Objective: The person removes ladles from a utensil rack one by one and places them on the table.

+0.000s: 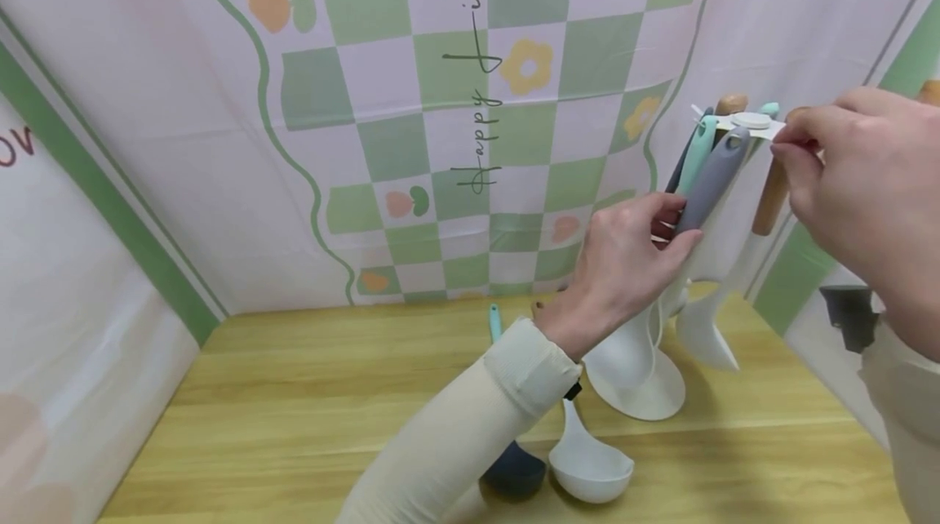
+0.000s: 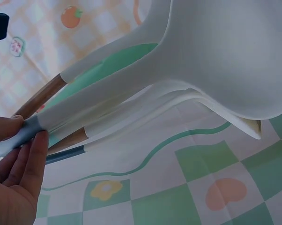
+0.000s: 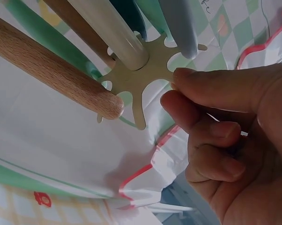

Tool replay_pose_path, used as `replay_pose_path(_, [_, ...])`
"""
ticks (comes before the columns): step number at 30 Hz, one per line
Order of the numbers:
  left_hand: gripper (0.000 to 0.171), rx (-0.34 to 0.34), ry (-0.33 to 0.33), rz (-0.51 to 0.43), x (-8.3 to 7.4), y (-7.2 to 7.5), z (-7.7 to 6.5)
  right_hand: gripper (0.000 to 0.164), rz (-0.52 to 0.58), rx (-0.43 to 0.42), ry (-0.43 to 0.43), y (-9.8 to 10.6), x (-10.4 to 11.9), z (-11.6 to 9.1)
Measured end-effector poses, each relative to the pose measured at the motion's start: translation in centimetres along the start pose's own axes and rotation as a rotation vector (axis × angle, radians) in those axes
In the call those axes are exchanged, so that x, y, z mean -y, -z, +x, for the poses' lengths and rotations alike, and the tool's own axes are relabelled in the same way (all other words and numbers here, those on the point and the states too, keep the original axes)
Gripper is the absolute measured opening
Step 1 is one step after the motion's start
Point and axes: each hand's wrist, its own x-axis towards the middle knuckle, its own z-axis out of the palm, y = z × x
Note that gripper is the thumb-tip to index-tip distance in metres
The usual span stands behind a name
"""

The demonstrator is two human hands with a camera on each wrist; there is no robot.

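My left hand grips the grey handle of a ladle with a white bowl. The handle's top, with a hanging hole, is right at the star-shaped top plate of a utensil stand. My right hand pinches one arm of that plate between thumb and forefinger. About the plate hang several utensils, among them a mint-green handle and a wooden handle. Below my right hand hangs a white turner.
On the wooden table lie a dark ladle and a white ladle, partly behind my left sleeve. A checked cloth hangs behind the table, with plain cloth walls at both sides. The stand is near the back right corner.
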Motion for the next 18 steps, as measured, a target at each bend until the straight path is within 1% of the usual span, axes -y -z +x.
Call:
replay_pose_path(4, [0.027, 0.008, 0.002, 0.009, -0.05, 0.18, -0.03, 0.011, 0.008, -0.011, -0.005, -0.03, 0.14, -0.03])
replay_pose_path(10, [0.027, -0.003, -0.016, -0.015, -0.26, 0.48, 0.16, 0.012, 0.008, -0.011, -0.003, -0.08, 0.11, -0.01])
replay_pose_path(15, [0.027, 0.0, -0.011, -0.012, -0.42, 0.65, 0.25, 0.011, 0.017, -0.019, 0.002, -0.09, 0.11, 0.07])
replay_pose_path(18, [0.027, 0.0, -0.011, -0.018, -0.44, 0.7, 0.2, 0.011, 0.012, -0.01, -0.002, -0.03, 0.13, 0.09])
